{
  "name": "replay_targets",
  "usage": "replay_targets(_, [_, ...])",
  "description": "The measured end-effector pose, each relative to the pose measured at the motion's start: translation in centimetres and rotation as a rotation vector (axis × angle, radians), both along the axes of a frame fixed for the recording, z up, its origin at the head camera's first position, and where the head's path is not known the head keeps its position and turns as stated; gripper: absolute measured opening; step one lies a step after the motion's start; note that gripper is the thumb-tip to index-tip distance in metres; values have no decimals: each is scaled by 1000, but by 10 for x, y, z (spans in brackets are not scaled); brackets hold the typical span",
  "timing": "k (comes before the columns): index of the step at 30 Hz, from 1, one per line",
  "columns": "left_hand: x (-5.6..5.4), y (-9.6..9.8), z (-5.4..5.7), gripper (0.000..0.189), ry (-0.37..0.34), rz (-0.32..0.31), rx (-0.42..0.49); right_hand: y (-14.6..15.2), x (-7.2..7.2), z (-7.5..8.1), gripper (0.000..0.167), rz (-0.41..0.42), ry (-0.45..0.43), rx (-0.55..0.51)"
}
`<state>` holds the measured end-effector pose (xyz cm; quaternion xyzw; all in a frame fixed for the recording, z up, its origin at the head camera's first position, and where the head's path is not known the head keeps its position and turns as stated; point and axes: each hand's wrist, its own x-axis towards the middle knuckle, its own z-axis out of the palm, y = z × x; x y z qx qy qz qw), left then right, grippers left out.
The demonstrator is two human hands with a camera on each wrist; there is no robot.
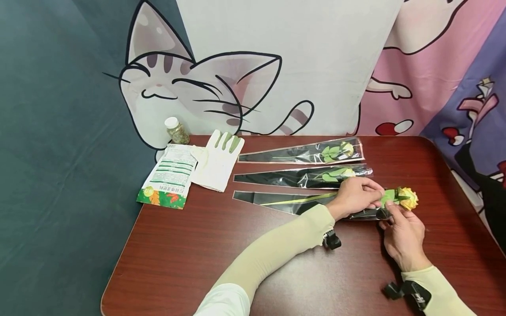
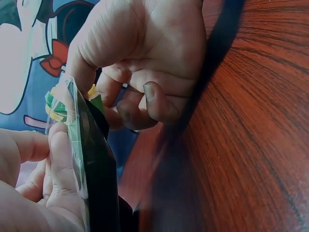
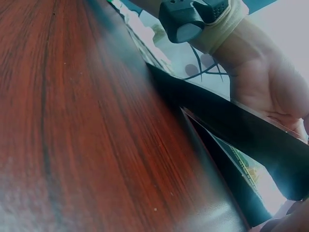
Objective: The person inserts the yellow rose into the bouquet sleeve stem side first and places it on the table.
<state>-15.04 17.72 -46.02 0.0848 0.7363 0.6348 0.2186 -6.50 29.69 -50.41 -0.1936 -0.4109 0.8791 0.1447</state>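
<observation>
A yellow rose (image 1: 408,199) with green leaves lies in a long tapered flower sleeve (image 1: 282,202), clear film in front and black behind. Its bloom sticks out past the sleeve's wide right end, while its stem runs inside. My left hand (image 1: 357,196) pinches the clear film near the leaves with thumb and fingers. At the mouth's near edge, my right hand (image 1: 407,237) grips the sleeve, thumb over the rim. Up close in the left wrist view, the sleeve's black side (image 2: 99,166) stands tilted between both hands. The right wrist view shows its dark underside (image 3: 227,128) above the table.
Two sleeved roses lie behind: a middle sleeve (image 1: 272,177) and a far sleeve (image 1: 272,156). White gloves (image 1: 217,164), a green-and-white packet (image 1: 168,173) and a white-capped jar (image 1: 178,131) stand or lie at the back left. The brown table (image 1: 189,254) extends in front.
</observation>
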Motion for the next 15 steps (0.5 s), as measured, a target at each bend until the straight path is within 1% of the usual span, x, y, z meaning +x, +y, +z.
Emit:
replay_targets(2, [0, 0, 0, 13, 5, 4, -9, 0, 1, -1, 20, 25, 15, 12])
replay_targets(7, [0, 1, 1, 15, 29, 16, -33, 0, 4, -2, 23, 127, 62, 43])
replay_targets(12, [-1, 1, 2, 15, 31, 26, -18, 3, 6, -3, 25, 200, 80, 77])
replay_targets(15, [-1, 1, 3, 12, 31, 28, -8, 5, 8, -5, 27, 229, 96, 82])
